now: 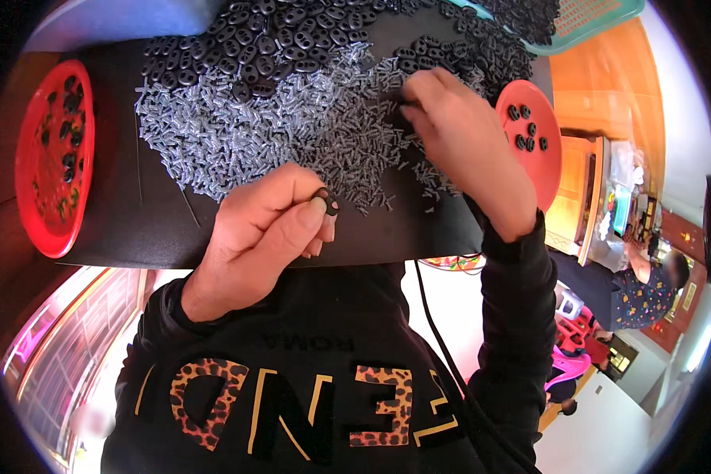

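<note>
My hands are apart. My left hand (261, 237) pinches a black piece (332, 211) near the pins (237, 126); my right hand (458, 118) is over their right side, whether gripping I cannot tell. Leopard-print letters (183, 395) mark my top (316, 304).

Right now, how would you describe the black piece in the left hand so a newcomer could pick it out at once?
Find the black table, then the heap of small grey pieces on it. Near the table's close edge, the left hand pinches a small black piece. Unlike the loose black pieces piled beyond the heap, this one is held.
</note>
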Demonstrator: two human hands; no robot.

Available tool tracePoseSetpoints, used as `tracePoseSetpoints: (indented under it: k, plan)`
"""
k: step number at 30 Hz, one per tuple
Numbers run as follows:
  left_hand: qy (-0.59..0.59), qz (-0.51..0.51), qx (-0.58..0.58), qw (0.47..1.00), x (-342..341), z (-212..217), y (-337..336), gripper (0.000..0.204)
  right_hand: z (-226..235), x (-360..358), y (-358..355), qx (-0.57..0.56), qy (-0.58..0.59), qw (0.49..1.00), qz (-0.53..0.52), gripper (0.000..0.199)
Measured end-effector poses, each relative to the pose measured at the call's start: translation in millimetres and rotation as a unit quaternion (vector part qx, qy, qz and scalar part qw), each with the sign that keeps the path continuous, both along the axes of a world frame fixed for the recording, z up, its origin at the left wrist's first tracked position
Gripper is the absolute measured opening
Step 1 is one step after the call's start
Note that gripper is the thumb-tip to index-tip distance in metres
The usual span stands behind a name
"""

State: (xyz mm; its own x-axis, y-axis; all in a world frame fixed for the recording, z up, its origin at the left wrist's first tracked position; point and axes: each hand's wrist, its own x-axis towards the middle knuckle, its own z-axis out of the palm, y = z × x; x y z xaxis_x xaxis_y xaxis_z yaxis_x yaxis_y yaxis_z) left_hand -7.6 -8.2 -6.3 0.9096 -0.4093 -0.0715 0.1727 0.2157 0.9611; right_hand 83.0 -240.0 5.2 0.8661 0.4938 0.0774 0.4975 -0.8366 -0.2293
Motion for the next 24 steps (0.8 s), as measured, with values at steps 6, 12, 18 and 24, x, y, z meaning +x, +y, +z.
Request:
tracePoseSetpoints:
  k: [6,12,18,24]
  plan:
    - [0.029,0.014,-0.024,0.999,2.5,-4.2,3.3,0.013,16.9,-16.8,-11.8,-0.024,0.09,0.996,-0.002,0.007]
    - [0.052,0.012,-0.008,0.999,2.7,-1.8,3.3,0.012,12.5,-24.4,-8.6,-0.046,0.089,0.995,-0.017,0.008]
    - [0.049,0.026,0.0,0.998,0.6,2.0,2.8,0.013,1.2,-22.1,-9.2,-0.055,0.086,0.995,-0.002,0.009]
    - [0.083,0.057,-0.046,0.994,-3.5,7.5,2.1,0.014,19.1,-25.1,3.5,0.136,0.071,0.988,0.027,0.011]
